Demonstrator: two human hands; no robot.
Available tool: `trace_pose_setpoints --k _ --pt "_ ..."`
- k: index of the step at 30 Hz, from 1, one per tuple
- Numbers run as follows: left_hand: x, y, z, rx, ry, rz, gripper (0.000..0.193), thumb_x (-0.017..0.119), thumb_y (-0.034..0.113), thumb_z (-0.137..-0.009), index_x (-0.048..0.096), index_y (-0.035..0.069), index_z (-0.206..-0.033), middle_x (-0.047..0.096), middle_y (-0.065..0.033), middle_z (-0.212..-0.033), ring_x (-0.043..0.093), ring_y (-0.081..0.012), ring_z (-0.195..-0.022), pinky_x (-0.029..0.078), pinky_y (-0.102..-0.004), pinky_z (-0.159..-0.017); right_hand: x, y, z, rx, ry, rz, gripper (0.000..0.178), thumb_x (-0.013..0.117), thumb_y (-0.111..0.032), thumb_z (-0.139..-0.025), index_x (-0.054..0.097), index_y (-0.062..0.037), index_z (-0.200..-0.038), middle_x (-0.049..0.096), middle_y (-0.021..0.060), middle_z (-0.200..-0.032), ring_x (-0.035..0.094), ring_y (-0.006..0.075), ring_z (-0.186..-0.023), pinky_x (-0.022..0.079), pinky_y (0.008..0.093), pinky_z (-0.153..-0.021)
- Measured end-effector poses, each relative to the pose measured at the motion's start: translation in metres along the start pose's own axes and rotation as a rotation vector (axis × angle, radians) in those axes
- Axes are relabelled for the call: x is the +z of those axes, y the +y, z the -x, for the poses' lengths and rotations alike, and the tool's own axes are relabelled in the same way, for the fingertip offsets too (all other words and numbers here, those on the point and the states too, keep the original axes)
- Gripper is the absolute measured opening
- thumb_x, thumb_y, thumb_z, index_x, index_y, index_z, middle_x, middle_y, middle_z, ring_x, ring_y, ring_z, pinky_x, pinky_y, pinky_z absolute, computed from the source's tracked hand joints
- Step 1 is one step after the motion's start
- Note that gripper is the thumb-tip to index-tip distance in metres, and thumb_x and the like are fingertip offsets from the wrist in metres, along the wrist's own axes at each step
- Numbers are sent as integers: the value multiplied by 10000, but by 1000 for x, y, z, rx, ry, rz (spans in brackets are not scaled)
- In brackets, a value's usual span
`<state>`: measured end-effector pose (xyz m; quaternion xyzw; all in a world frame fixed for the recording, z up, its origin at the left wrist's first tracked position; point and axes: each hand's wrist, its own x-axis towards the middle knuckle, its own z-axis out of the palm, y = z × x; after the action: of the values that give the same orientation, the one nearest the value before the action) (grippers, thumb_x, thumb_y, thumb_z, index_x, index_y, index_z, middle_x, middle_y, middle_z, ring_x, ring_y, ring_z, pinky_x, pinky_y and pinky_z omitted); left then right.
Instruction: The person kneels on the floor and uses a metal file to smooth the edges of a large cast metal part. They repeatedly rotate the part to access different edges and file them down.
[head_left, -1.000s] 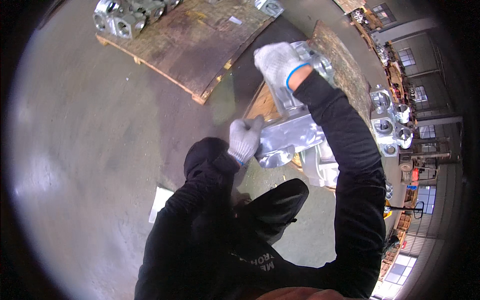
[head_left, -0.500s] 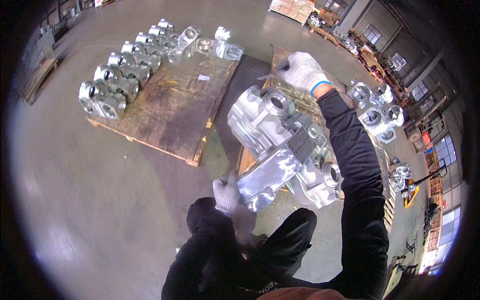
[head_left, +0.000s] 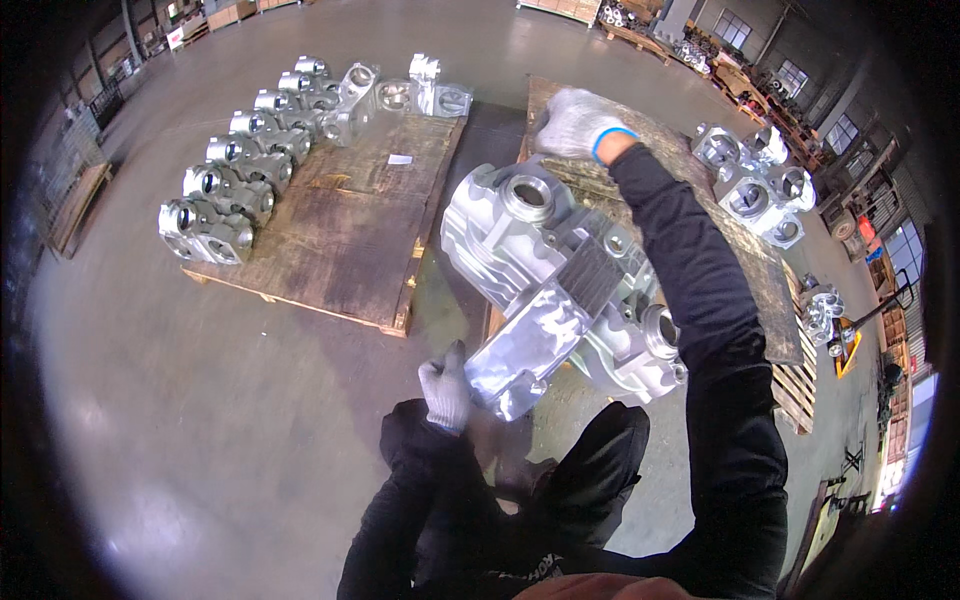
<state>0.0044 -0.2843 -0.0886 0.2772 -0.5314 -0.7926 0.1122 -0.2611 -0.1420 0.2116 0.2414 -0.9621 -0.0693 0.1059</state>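
Observation:
A large silvery metal casting (head_left: pixel 530 340) fills the middle, with a shiny flat face at its near end and round bored openings on its body. My left hand (head_left: pixel 445 390), in a pale knit glove, is curled beside the near left end of the casting; its thumb or a finger points up. Whether it touches the metal I cannot tell. My right hand (head_left: pixel 580 125), in a similar glove with a blue cuff, is closed beyond the far end of the casting, above a wooden pallet (head_left: pixel 690 200). What its fingers hold, if anything, is hidden.
Left of me a low wooden pallet (head_left: pixel 340 230) carries a row of smaller silvery castings (head_left: pixel 235 155) along its left and far edges. More castings (head_left: pixel 750 190) stand on the right pallet's far side. A yellow pallet truck (head_left: pixel 846 352) stands at the right.
The view has shifted slightly. My right hand stays closed past the casting's far end, and the thin sliver seen by its fingers before no longer shows. My left hand remains beside the near end.

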Motion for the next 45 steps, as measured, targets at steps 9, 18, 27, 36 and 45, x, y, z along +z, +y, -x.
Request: trace_pose_setpoints --k 9,18,27,36,45 --pt "3 16 6 -17 -33 -6 566 687 296 -1012 504 82 -521 432 41 -482 381 -72 -415 288 -318 -416 2 -17 38 168 -12 -61 342 640 -260 -774 803 -13 -945 734 280 -1036 724 421 -1033 575 469 -950" --pt "5 16 5 -48 -18 66 556 716 302 -983 489 106 -515 453 28 -478 380 -82 -392 270 -311 -400 12 -7 72 157 125 -105 366 638 -335 -784 803 -37 -918 739 258 -982 729 421 -962 590 472 -885" --pt "7 18 4 69 -55 32 499 729 289 -959 517 81 -558 465 2 -479 440 -122 -400 305 -325 -400 30 3 80 127 233 -110 370 682 -374 -789 810 -70 -956 734 249 -961 716 430 -946 573 483 -891" --pt "5 1 -7 117 -66 121 475 719 290 -964 533 79 -582 485 8 -525 428 -87 -460 307 -310 -430 18 26 104 161 227 -120 362 666 -355 -783 807 -69 -954 729 257 -954 719 430 -928 577 484 -871" --pt "-2 -1 -4 91 -128 135 461 734 349 -953 564 94 -609 512 9 -542 448 -114 -446 316 -318 -433 18 9 123 335 133 -187 380 638 -358 -797 810 -49 -937 743 257 -1044 724 434 -1002 578 485 -920"
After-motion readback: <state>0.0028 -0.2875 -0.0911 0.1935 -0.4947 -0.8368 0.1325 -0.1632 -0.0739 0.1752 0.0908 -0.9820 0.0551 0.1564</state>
